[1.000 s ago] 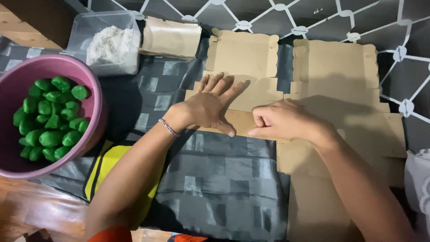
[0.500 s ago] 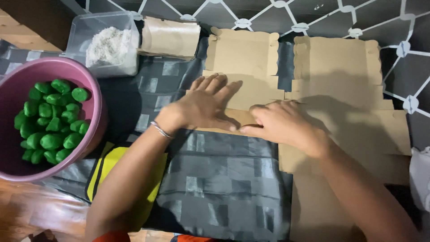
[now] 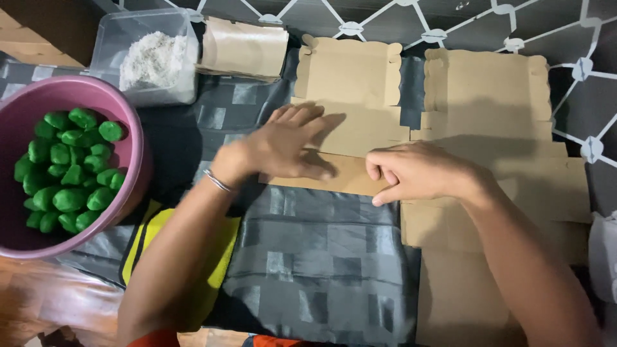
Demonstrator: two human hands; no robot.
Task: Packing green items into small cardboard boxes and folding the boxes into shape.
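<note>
Your left hand (image 3: pixel 283 149) is lying flat, palm down, fingers spread and pointing right and a little far, pressing on the box blank (image 3: pixel 350 106), a flat cut sheet of brown card. A thin bracelet (image 3: pixel 218 182) is sitting at that wrist. Your right hand (image 3: pixel 421 172) is reaching in from the near right with the fingers curled, and its fingertips are pinching the near strip of the same blank, thumb underneath as far as you can see; the exact hold is hard to make out because the knuckles are covering it. So the left hand is open and only pressing, while the right is closed on the card edge.

The blank is lying on a grey checked cloth (image 3: pixel 321 263), its far flaps spread flat beyond your hands and its near strip running between them. More flat card (image 3: pixel 495 103) is lying to the right, partly under your right forearm and cut off at the near edge.

To the left a pink bowl (image 3: pixel 132 138) is holding green balls (image 3: pixel 67 170), its left side out of frame. Far left, a clear tub (image 3: pixel 177 48) is holding white powder, with a brown bag (image 3: pixel 247 48) just right of it. Something yellow (image 3: pixel 218 257) is showing under your left forearm, mostly hidden.
</note>
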